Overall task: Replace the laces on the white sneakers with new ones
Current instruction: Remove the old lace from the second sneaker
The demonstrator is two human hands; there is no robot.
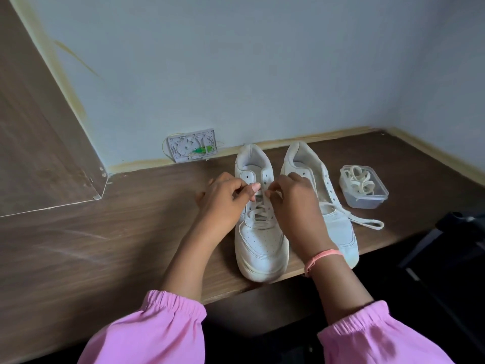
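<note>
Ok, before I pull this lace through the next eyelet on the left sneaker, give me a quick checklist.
1. Left hand pinches the lace: ok.
2. Right hand holds the other lace end: cannot tell, fingers hide it.
3. Left sneaker fully on the table: not ok, toe overhangs the edge.
4. Upper eyelets free: ok.
5. Container of spare laces open beside the right sneaker: ok.

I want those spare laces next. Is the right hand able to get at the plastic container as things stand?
Probably yes: the plastic container sits open-topped past the right sneaker, nothing blocking it, though the right hand is busy pinching a lace.
</note>
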